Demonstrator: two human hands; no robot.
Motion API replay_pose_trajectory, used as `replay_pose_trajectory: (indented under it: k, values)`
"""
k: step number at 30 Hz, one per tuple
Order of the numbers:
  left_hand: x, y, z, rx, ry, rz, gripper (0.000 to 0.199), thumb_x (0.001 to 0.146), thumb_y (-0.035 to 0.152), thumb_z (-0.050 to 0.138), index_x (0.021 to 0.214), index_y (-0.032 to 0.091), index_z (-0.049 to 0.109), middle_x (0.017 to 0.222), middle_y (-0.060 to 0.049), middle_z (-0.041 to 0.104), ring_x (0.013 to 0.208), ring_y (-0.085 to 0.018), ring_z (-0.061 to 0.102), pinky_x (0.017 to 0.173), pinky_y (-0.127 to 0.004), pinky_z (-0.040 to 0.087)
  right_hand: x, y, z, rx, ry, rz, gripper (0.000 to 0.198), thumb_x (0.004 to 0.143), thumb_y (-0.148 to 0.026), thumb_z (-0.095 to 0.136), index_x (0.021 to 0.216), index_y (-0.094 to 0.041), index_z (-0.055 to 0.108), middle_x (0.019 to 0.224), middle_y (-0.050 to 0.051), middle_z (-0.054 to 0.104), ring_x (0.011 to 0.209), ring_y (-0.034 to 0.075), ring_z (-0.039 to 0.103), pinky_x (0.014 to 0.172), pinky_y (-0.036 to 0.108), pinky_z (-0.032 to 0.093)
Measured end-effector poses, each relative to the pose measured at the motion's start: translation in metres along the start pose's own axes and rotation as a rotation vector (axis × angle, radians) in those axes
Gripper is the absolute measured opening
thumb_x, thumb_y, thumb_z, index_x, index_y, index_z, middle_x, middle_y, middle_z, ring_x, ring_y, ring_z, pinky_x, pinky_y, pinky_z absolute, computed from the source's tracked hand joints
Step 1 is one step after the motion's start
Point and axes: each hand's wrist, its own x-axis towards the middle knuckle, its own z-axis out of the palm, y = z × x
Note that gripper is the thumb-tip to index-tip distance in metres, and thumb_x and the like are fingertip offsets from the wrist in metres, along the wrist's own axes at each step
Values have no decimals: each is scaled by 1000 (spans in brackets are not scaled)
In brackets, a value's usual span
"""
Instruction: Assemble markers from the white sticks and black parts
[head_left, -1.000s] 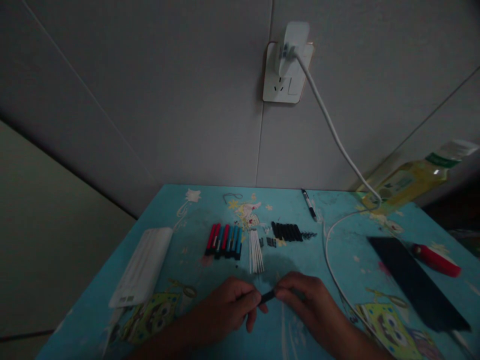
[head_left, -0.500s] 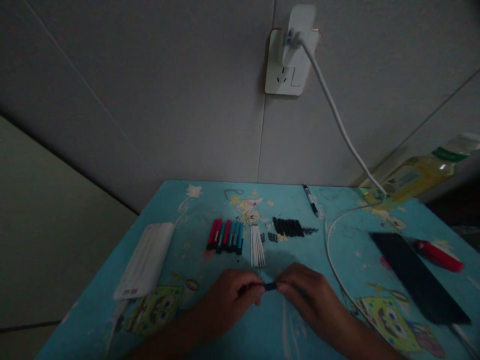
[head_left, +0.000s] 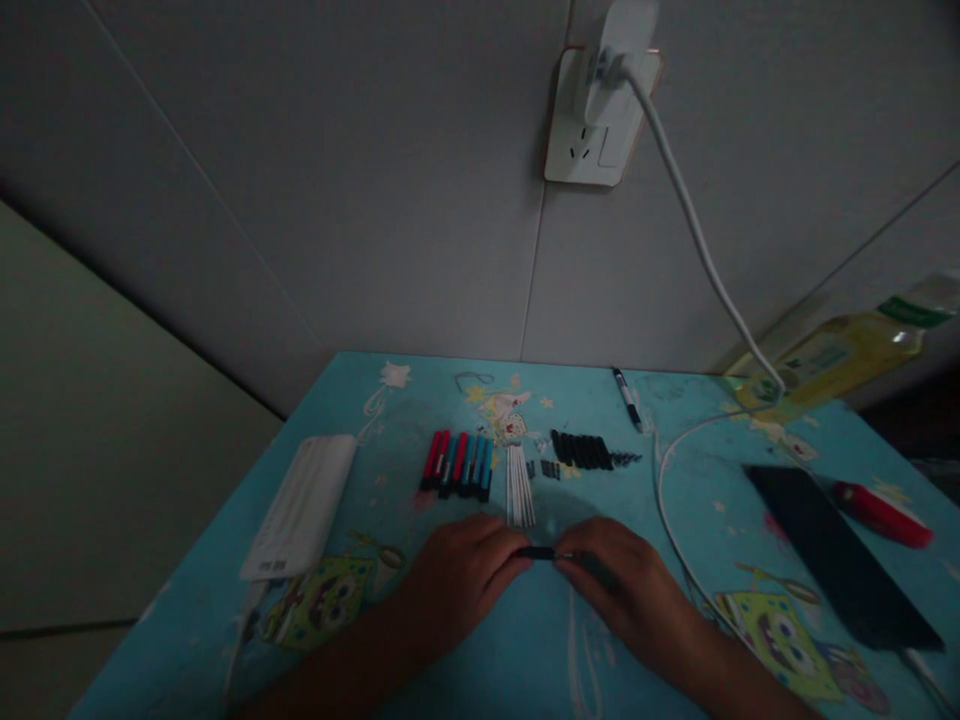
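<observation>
My left hand (head_left: 466, 572) and my right hand (head_left: 628, 580) meet over the near middle of the table, each with fingers pinched. Between them is a short, slim black pen part (head_left: 537, 553), gripped at its left end by my left fingertips. A small shiny end of it shows by my right fingertips, which pinch it there. Just beyond lie several thin white pen refills (head_left: 519, 487) in a fanned row. To their left is a row of red and blue pen barrels (head_left: 457, 465); to their right, short black tubes (head_left: 581, 450) and small dark springs (head_left: 626, 459).
A white power strip (head_left: 304, 505) lies at left. At right are a dark flat slab (head_left: 840, 550), a red object (head_left: 881, 514), a leaning bottle of yellow liquid (head_left: 840, 355) and a white cable (head_left: 686, 210) from the wall socket (head_left: 581, 160). One pen (head_left: 627, 400) lies near the wall.
My hands have shifted slightly away from me. More of the black pen part's shiny end now shows by my right fingers. The view has tilted a little.
</observation>
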Motion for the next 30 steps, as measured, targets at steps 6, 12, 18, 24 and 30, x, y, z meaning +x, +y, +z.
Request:
replay_pose_trajectory:
  k: [6, 12, 18, 24, 30]
  values:
    - [0, 2, 1, 42, 30, 58, 18, 99, 29, 52, 111, 21, 64, 94, -4, 67, 87, -18, 63, 77, -31, 52, -3, 0, 3, -56, -2, 46, 17, 100, -28, 50, 94, -21, 64, 85, 2, 67, 80, 17, 63, 76, 30, 48]
    - [2, 5, -1, 81, 7, 80, 22, 99, 29, 52, 116, 20, 63, 92, -5, 68, 84, -19, 65, 74, -31, 54, -7, 3, 8, -171, -49, 92, 28, 103, -29, 43, 85, -20, 63, 77, 2, 64, 75, 17, 61, 72, 30, 44]
    - [1, 6, -2, 99, -46, 8, 16, 99, 27, 52, 106, 19, 64, 85, -4, 67, 80, -20, 66, 71, -31, 52, -6, 3, 5, -140, -26, 14, 18, 100, -28, 48, 105, -22, 64, 91, 4, 70, 85, 18, 65, 79, 32, 49]
    - [-1, 2, -1, 108, -32, 0, 23, 101, 26, 47, 118, 20, 61, 91, -5, 68, 83, -20, 66, 74, -33, 52, -4, 6, 3, -154, 12, -49, 24, 98, -27, 53, 120, -24, 61, 99, 5, 71, 88, 19, 67, 80, 33, 54]
    - [-2, 4, 1, 117, -44, 19, 30, 100, 29, 48, 128, 19, 57, 94, -6, 70, 85, -21, 67, 75, -34, 53, -3, 4, 2, -203, -21, -98, 16, 99, -24, 51, 111, -23, 62, 98, 4, 71, 86, 18, 66, 80, 34, 52]
